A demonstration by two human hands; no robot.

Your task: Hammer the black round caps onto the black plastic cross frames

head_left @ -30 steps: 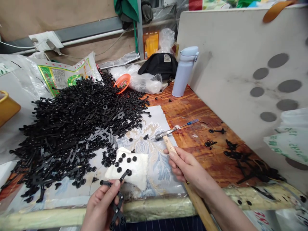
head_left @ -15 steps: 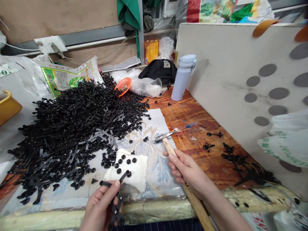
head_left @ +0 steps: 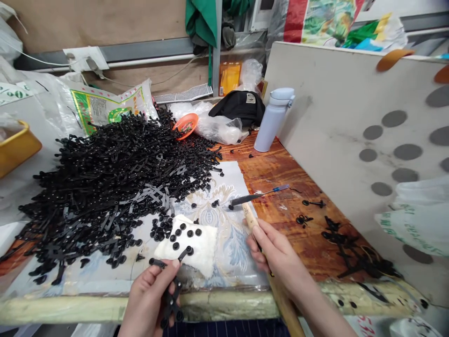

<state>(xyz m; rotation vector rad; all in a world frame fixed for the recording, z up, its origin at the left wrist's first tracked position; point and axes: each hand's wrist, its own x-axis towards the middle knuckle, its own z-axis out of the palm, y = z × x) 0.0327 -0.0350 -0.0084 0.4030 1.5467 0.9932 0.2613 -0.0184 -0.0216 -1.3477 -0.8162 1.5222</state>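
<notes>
My right hand is wrapped round the wooden handle of a hammer, whose dark metal head is raised over the patterned sheet, right of the white cloth pad. Between the thumb and fingers of my left hand is a black jointed plastic piece. One link of it reaches forward onto the pad, its tip at a round black button. Several more black buttons sit on the pad, just beyond my left hand. Parts of the jointed piece are hidden behind my fingers.
A big heap of black plastic parts covers the left of the table. An orange dish and a light blue bottle stand at the back. A thin blue-handled tool lies behind the hammer. A grey panel walls the right side.
The whole view has shifted slightly, moving things rightward in the picture. The hammer head has turned a little and looks darker. Both hands keep their holds; the jointed piece still reaches the button.
</notes>
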